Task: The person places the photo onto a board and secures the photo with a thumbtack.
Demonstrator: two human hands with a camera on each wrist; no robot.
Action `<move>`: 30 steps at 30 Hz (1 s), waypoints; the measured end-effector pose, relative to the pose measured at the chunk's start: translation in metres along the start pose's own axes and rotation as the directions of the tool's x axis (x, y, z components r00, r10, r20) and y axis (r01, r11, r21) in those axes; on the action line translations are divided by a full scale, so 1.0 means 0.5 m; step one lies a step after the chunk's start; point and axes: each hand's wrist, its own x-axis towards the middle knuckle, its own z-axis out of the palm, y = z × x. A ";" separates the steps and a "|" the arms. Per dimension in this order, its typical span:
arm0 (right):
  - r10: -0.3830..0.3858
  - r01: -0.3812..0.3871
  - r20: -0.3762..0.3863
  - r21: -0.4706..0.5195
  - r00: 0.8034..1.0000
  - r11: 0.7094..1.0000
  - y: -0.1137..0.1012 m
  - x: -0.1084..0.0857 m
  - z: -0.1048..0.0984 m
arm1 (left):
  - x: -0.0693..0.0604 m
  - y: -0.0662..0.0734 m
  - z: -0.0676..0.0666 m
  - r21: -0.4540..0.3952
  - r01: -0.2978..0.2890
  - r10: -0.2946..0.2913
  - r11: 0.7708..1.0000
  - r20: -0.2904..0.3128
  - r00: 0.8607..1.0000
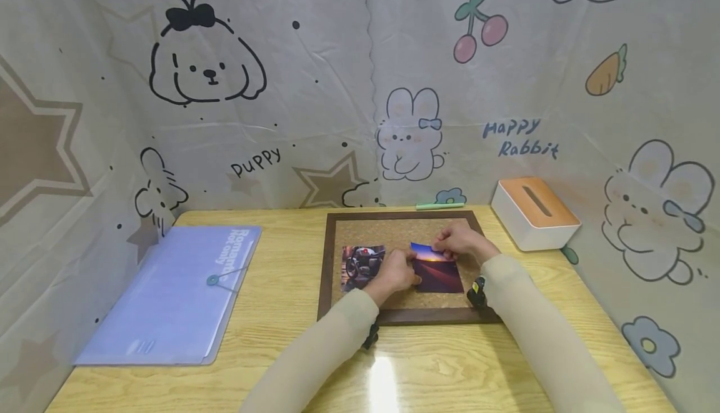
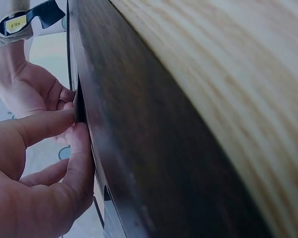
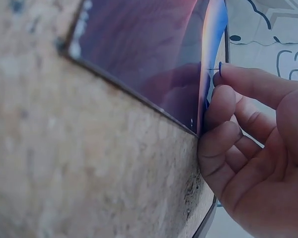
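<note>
A sunset photo lies on a framed corkboard, its upper part curling up off the cork. My right hand is at the photo's top edge. In the right wrist view, that hand pinches a dark blue thumbtack between thumb and finger, its thin needle pointing at the photo's blue sky. My left hand holds the photo's left edge. In the left wrist view, thumb and finger of the left hand meet at the dark photo edge. Left of it, a motorcycle photo lies on the cork, partly behind my left hand.
A translucent blue document folder with a string closure lies on the table's left side. At the back right stands a white tissue box with a wooden lid. A green pen lies behind the board, by the patterned cloth wall.
</note>
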 end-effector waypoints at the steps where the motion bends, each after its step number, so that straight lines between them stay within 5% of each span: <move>1: 0.001 -0.001 -0.003 0.000 1.000 1.000 0.000 0.001 0.000 | 0.000 0.001 0.000 -0.001 0.002 -0.002 1.000 -0.001 1.000; 23: 0.017 -0.017 0.014 0.013 1.000 1.000 -0.003 0.005 0.002 | -0.008 0.005 -0.003 -0.013 0.041 -0.041 0.999 0.014 0.999; 30: 0.023 -0.023 -0.001 0.020 1.000 1.000 -0.007 0.005 0.001 | -0.007 0.004 -0.003 0.005 0.013 -0.013 1.000 0.001 1.000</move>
